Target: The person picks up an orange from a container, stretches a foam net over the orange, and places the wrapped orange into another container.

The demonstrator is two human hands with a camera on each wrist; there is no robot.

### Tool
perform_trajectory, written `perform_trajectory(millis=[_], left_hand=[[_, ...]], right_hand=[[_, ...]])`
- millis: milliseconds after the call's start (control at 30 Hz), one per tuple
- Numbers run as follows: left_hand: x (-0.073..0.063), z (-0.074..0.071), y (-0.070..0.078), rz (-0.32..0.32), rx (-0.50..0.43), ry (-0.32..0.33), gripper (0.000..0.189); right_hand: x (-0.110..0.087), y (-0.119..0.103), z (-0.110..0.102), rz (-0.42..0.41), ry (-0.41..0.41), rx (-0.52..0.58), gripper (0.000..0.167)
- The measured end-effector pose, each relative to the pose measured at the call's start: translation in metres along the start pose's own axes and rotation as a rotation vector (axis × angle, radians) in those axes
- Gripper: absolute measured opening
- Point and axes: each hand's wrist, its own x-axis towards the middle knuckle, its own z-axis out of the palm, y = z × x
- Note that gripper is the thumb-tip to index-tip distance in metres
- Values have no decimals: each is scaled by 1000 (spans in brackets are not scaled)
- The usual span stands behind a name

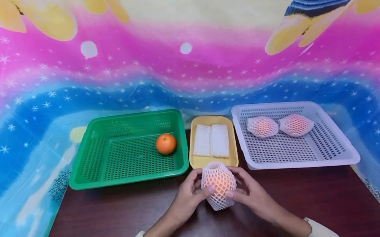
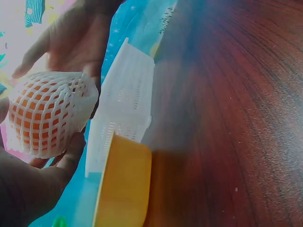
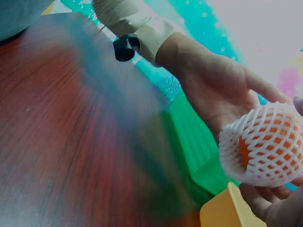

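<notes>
Between both hands is an orange in a white foam net sleeve point(image 1: 218, 186), held above the near part of the table. My left hand point(image 1: 187, 197) grips it from the left, thumb across its front. From the other side my right hand point(image 1: 253, 192) grips it, its thumb also on the front. In the left wrist view the netted orange point(image 2: 47, 113) is fully wrapped, with loose net beyond the fruit at its ends. The right wrist view shows the same orange point(image 3: 265, 144) with the sleeve's open end facing the camera.
A green basket point(image 1: 130, 179) at left holds one bare orange point(image 1: 166, 143). A yellow tray point(image 1: 232, 141) in the middle carries two flat stacks of white foam sleeves point(image 1: 201, 140). At right, a white basket point(image 1: 301, 163) contains two netted oranges point(image 1: 262, 126). A patterned cloth point(image 1: 185, 69) hangs behind.
</notes>
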Motion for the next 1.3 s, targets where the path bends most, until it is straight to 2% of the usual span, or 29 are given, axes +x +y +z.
perform_trajectory(millis=[100, 200, 333, 500, 633, 833, 1067, 1167, 1300], left_hand=[[0, 2, 4, 30, 10, 18, 49], [0, 2, 8, 42, 31, 37, 50], [0, 2, 12, 21, 49, 50, 56], [-1, 0, 13, -1, 30, 37, 64], [-2, -1, 14, 10, 28, 26, 66], [-1, -1, 15, 29, 83, 35, 68], [0, 2, 17, 70, 74, 5, 66], [2, 4, 18, 95, 118, -8, 63], [11, 12, 20, 116, 302, 26, 64]], right_hand=[[1, -7, 3, 30, 14, 8, 62], [4, -9, 5, 24, 24, 19, 62], [6, -10, 6, 6, 40, 23, 62], [7, -11, 6, 6, 60, 8, 63], [7, -12, 5, 41, 44, 22, 68], [5, -16, 2, 61, -8, 60, 77], [3, -17, -1, 53, -22, 73, 75], [3, -19, -5, 29, -10, 15, 71], [4, -33, -24, -20, 84, -265, 76]])
